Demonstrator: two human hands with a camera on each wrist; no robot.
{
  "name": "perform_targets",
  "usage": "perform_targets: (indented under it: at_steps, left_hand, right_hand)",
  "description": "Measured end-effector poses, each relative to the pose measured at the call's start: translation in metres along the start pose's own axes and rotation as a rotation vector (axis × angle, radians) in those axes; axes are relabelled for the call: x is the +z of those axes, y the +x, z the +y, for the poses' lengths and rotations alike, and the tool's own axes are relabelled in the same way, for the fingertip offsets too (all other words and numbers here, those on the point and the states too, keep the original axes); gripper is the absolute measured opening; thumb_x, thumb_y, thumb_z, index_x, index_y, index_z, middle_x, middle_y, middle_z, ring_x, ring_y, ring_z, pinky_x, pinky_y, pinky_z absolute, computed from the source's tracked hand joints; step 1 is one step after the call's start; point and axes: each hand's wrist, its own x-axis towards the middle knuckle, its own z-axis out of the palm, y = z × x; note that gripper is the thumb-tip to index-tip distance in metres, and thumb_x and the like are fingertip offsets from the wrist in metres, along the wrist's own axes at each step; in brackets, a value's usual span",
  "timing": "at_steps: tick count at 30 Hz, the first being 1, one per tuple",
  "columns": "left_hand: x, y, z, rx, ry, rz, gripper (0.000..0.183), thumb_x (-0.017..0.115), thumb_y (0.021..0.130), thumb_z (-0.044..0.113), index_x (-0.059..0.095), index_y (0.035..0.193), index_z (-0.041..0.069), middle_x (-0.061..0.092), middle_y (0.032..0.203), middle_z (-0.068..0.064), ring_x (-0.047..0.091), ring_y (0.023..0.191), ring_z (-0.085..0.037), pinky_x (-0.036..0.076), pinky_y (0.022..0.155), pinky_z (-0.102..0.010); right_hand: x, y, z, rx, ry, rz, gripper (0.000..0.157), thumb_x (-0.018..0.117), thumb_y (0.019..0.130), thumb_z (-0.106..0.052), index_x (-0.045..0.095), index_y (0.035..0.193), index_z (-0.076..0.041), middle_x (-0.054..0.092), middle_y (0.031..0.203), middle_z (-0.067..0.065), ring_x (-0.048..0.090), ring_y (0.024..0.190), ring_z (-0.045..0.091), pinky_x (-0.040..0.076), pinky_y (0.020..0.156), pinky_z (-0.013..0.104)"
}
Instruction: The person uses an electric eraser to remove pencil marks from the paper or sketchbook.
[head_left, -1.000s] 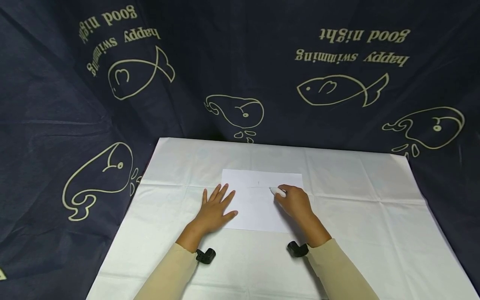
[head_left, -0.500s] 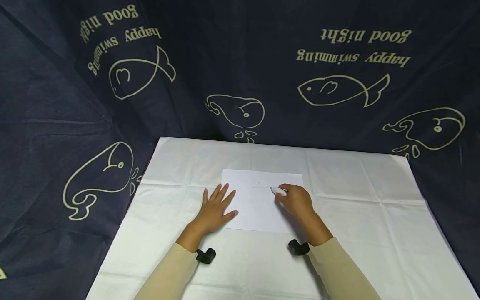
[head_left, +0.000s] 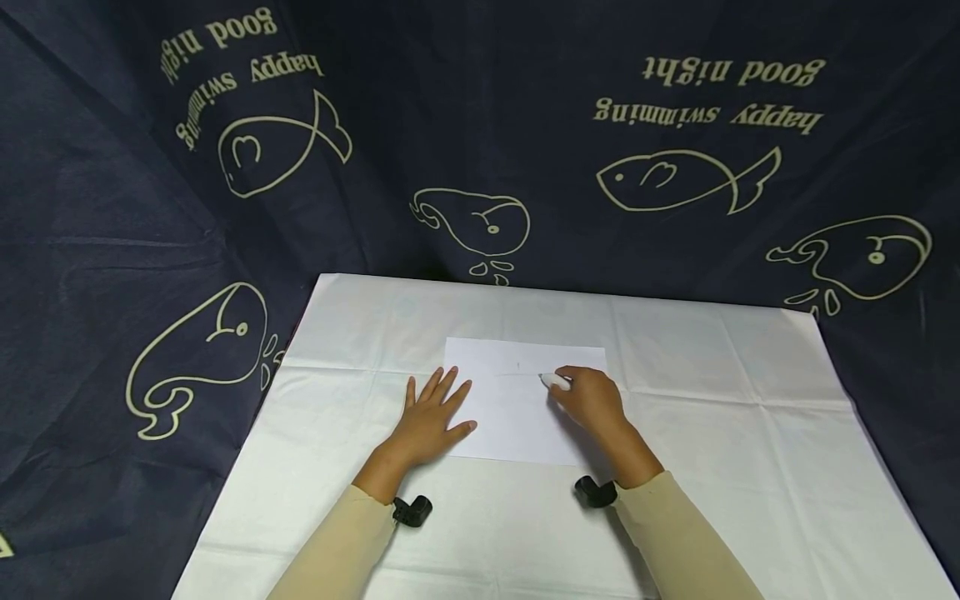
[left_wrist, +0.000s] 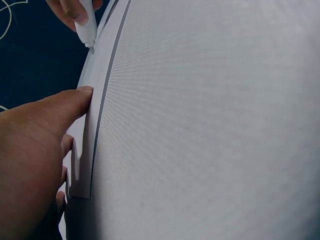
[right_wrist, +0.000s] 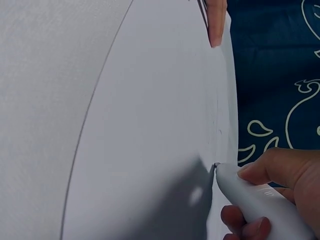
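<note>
A sheet of white paper (head_left: 517, 429) lies on the white-covered table. It bears a faint horizontal line (head_left: 516, 375) with a short upright mark (head_left: 518, 365) above it. My left hand (head_left: 426, 427) rests with spread fingers on the sheet's left edge; its thumb (left_wrist: 75, 102) lies straight on the paper in the left wrist view. With my right hand (head_left: 591, 402) I pinch a thick white pen-shaped tool (right_wrist: 260, 202), thumb along its side and fingers curled beneath. Its narrow tip (right_wrist: 217, 165) meets the paper near the line's right end. The tool's rear is hidden in the hand.
White creased cloth (head_left: 735, 433) covers the table around the sheet. Behind the table hangs a dark blue curtain (head_left: 480, 108) with fish and whale drawings and lettering. A small black camera (head_left: 412, 512) sits at the left wrist, another black camera (head_left: 596, 492) at the right.
My right hand shifts slightly right with the white tool, then back left by a similar small amount. My left hand stays in place on the paper.
</note>
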Motion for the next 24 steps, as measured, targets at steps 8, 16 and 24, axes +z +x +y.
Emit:
perform_targets:
  at_steps: [8, 16, 24]
  left_hand:
    - [0.0008, 0.0008, 0.0000, -0.003, 0.017, 0.013, 0.071, 0.049, 0.102, 0.055, 0.030, 0.161, 0.021, 0.012, 0.172, -0.007, 0.004, 0.160, -0.032, -0.005, 0.122, -0.069]
    - [0.0004, 0.0005, 0.0003, -0.005, 0.014, 0.002, 0.071, 0.048, 0.102, 0.055, 0.029, 0.161, 0.022, 0.010, 0.172, -0.007, 0.002, 0.160, -0.032, -0.006, 0.122, -0.069]
    - [0.0006, 0.0015, 0.0003, -0.007, 0.019, -0.002, 0.071, 0.048, 0.102, 0.057, 0.029, 0.161, 0.022, 0.010, 0.172, -0.007, 0.002, 0.160, -0.032, -0.005, 0.121, -0.070]
  right_hand:
    - [-0.0011, 0.0005, 0.0003, 0.010, -0.015, -0.005, 0.037, 0.066, 0.090, -0.026, 0.074, 0.122, -0.010, 0.076, 0.109, 0.017, 0.070, 0.093, 0.034, 0.053, 0.074, 0.046]
    - [-0.0013, 0.0003, -0.0018, 0.001, -0.017, -0.007, 0.037, 0.066, 0.091, -0.026, 0.073, 0.123, -0.009, 0.076, 0.111, 0.019, 0.070, 0.092, 0.034, 0.054, 0.070, 0.045]
    - [0.0007, -0.0002, 0.0007, -0.021, -0.007, 0.002, 0.036, 0.065, 0.089, -0.024, 0.074, 0.121, -0.009, 0.076, 0.109, 0.018, 0.070, 0.090, 0.033, 0.053, 0.070, 0.045]
